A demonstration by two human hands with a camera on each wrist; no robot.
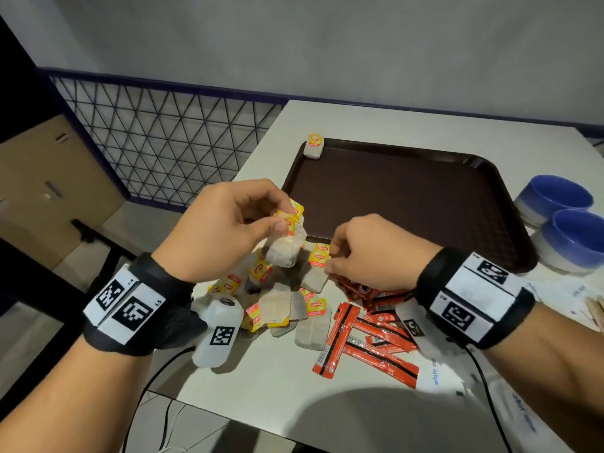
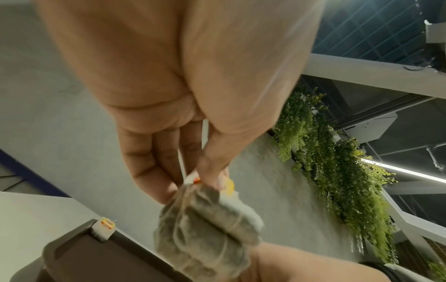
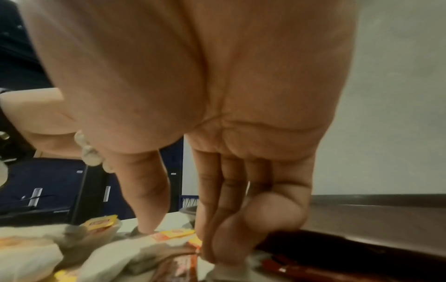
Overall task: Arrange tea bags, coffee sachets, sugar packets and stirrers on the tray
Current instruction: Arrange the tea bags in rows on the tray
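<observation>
Tea bags hang in a bunch from the left hand, its thumb and fingers pinched on their yellow tags, above the loose pile on the table. Right hand reaches into that pile with fingers curled (whether it grips anything I cannot tell). One tea bag leans on the brown tray's far corner; red sachets lie beside the pile.

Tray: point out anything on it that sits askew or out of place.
One tea bag straddles the far left corner rim of the tray, half on, half off the table, rather than lying flat inside. Nothing else lies on the tray.
</observation>
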